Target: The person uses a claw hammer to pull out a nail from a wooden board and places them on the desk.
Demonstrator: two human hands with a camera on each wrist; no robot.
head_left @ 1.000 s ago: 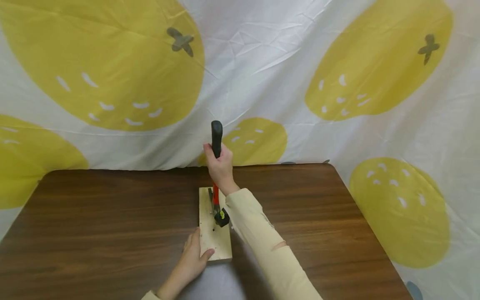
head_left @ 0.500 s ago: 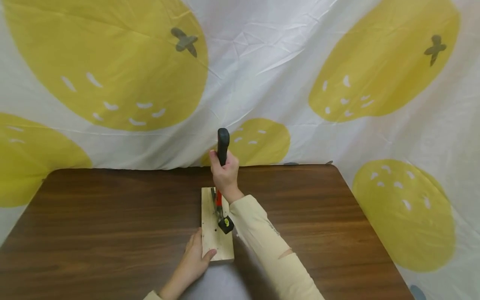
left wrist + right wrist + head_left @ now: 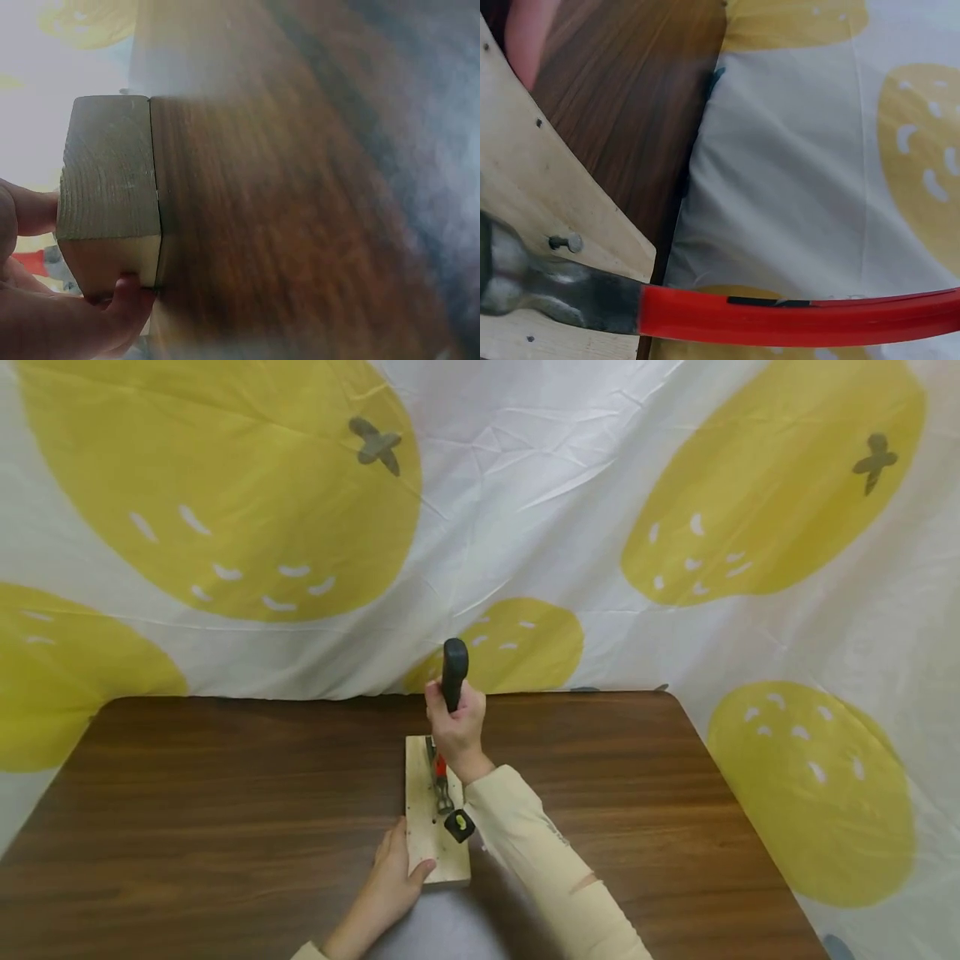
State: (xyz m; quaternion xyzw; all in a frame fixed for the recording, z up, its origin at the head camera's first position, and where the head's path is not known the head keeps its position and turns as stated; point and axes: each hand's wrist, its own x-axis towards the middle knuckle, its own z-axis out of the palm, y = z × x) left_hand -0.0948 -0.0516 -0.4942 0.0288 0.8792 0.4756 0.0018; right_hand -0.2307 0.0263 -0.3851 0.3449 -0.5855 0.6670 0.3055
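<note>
Hammer (image 3: 441, 768): over the wooden block (image 3: 450, 864), long axis approx 12–6, black grip end up toward 12, head down at 6, right of block's midline. Handle looks tilted up, not flat. Key relation, I'd judge: head vs nail (image 3: 568, 242). In R wrist view nail sticks out of block at abt 2 o'c from hammer's head, just beside the metal neck; contact or gap, can't tell. Block's long axis also approx 12–6, so the two run nearly parallel.

R hand (image 3: 459, 727): at 12 from hammer head, fingers wrapped round handle, so it's the nearer hand to the tool. L hand (image 3: 392, 877): at 7–8 from block's middle, gripping its near end, thumb on top, other fingers along the side. Brown table (image 3: 225, 793) under block; patterned cloth (image 3: 540, 527) beyond, at 12.
</note>
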